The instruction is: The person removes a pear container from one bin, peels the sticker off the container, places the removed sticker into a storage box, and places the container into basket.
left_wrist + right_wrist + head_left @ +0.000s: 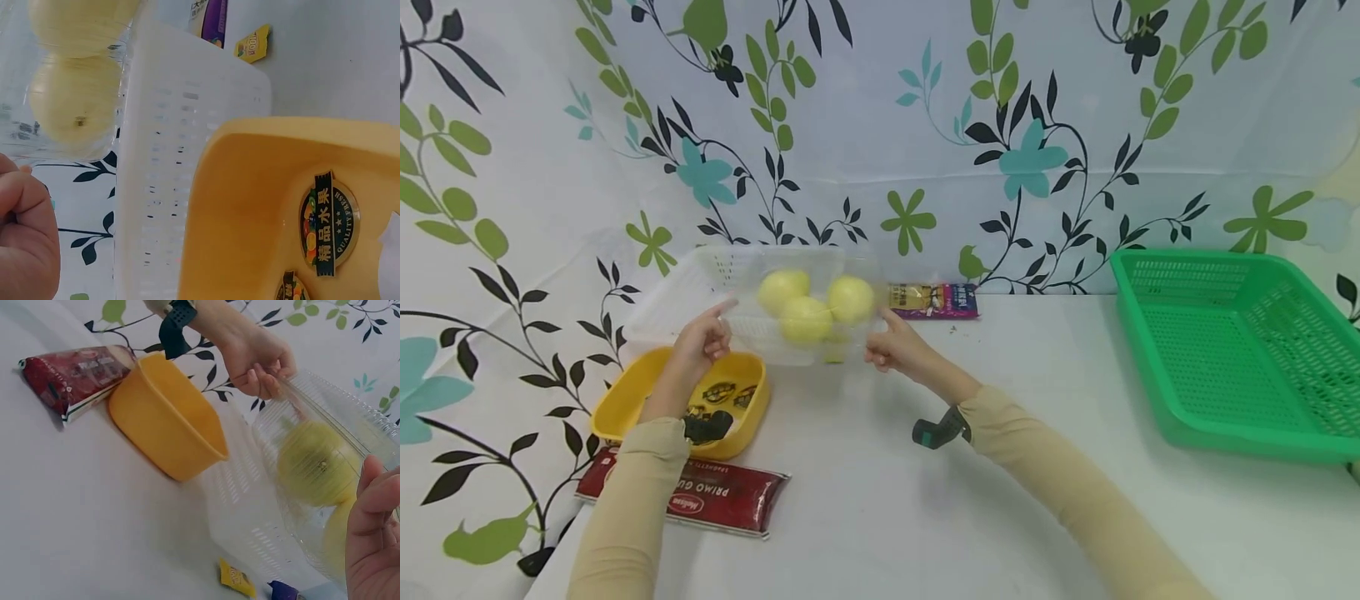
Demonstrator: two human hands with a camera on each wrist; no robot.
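A clear plastic container (820, 333) holding three round yellow fruits (805, 320) is held up between both hands, above the table. My left hand (707, 335) pinches its left edge with curled fingers, which the right wrist view also shows (257, 359). My right hand (893, 346) grips its right side, its fingers (378, 506) lying against the clear wall. Through that wall one fruit (315, 464) shows blurred. In the left wrist view a fruit (75, 103) sits just above my left hand (25, 244).
A white perforated basket (700, 287) stands behind the container, and a yellow bowl (625, 404) with stickers sits below my left hand. A red packet (722, 496) lies near the front edge. A purple-yellow packet (934, 300) lies by the wall, and a green basket (1225, 358) stands at the right.
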